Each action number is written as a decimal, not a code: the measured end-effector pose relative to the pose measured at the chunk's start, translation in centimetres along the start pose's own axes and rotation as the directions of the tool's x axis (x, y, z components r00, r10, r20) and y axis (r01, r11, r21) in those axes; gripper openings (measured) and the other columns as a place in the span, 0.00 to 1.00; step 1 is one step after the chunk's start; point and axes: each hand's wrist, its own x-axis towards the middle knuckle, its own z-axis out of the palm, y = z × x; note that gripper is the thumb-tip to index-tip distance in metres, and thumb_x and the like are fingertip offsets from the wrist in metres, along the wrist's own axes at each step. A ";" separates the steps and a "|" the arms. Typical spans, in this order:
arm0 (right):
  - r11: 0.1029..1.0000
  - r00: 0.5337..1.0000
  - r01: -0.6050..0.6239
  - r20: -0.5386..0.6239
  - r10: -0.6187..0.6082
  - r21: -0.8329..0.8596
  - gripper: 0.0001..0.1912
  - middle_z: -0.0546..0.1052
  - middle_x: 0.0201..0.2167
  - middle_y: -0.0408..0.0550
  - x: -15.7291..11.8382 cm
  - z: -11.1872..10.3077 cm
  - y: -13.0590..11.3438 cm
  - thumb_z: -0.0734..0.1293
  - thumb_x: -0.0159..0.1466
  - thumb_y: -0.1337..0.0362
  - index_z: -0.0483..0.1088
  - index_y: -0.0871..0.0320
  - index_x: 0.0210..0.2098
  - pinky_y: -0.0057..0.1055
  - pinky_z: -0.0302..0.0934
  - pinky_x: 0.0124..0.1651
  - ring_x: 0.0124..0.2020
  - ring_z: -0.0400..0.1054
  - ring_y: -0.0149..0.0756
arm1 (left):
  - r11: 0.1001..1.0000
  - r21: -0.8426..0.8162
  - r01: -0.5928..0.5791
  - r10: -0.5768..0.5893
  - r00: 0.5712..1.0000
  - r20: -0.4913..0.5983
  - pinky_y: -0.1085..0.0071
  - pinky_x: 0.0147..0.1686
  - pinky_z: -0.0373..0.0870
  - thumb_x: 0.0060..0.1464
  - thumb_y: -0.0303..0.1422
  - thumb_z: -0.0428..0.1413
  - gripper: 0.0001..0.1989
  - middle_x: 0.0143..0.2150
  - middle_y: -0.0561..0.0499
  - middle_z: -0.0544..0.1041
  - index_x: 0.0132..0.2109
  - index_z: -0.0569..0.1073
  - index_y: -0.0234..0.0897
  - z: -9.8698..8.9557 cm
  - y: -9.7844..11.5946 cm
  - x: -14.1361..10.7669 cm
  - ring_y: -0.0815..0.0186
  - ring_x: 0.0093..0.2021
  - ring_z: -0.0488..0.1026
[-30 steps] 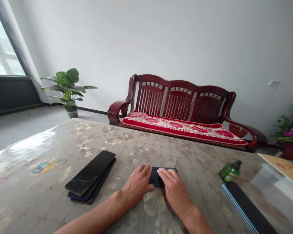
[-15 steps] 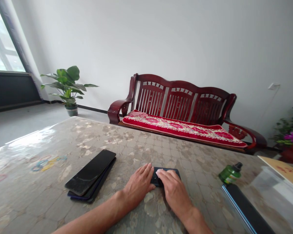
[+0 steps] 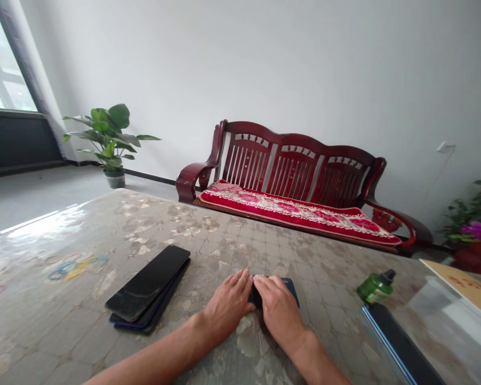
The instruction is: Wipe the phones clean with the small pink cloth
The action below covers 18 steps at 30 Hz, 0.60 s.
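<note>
A dark smartphone [image 3: 292, 291] lies flat on the table in front of me, mostly covered by my hands. My left hand [image 3: 233, 291] grips its left end, fingers along the far side and thumb at the near side. Over the phone's middle, my right hand [image 3: 276, 300] presses with its fingers together on a small white piece, possibly a wipe, of which only a bit shows at the fingertips. To the left, a stack of black phones [image 3: 148, 283] rests slightly fanned. A green bottle [image 3: 374, 289] with a black top stands at the right.
Beside the bottle are more dark phones [image 3: 401, 342] and a clear plastic box [image 3: 444, 310] with a tan card [image 3: 460, 283] on it. Coloured rubber bands [image 3: 72, 267] lie at the far left. Behind the patterned table [image 3: 208, 246] stands a wooden bench [image 3: 288, 166].
My right hand has slid left along the phone toward my left hand, uncovering more of its right end. My left hand stays in place. The view has shifted slightly.
</note>
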 end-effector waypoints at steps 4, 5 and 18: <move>0.999 0.999 -0.035 0.002 0.035 -0.019 0.23 0.77 0.51 0.48 -0.5 -0.3 0.5 0.58 0.65 0.78 0.72 0.57 0.54 0.33 0.60 0.58 0.51 0.67 0.39 | 0.999 -0.035 0.007 -0.007 1.000 0.008 0.58 0.62 0.61 0.57 0.37 0.64 0.30 0.64 0.33 0.67 0.61 0.67 0.28 -0.5 0.1 0.1 0.49 0.64 0.64; 0.998 0.998 -0.060 0.003 0.060 -0.033 0.23 0.77 0.51 0.48 -0.7 -0.4 0.8 0.58 0.65 0.79 0.73 0.58 0.53 0.33 0.60 0.58 0.51 0.67 0.39 | 0.999 -0.045 0.010 -0.010 1.000 0.014 0.59 0.62 0.61 0.57 0.37 0.64 0.29 0.64 0.33 0.67 0.61 0.67 0.29 -0.7 0.1 0.1 0.49 0.63 0.65; 0.991 0.992 -0.114 -0.071 0.109 -0.068 0.23 0.77 0.50 0.50 -1.6 -0.1 1.8 0.57 0.64 0.78 0.72 0.58 0.53 0.34 0.61 0.56 0.50 0.68 0.39 | 0.991 0.017 0.132 -0.133 0.974 0.185 0.61 0.50 0.72 0.59 0.33 0.62 0.11 0.49 0.38 0.77 0.46 0.77 0.31 -4.5 0.4 -0.3 0.50 0.50 0.74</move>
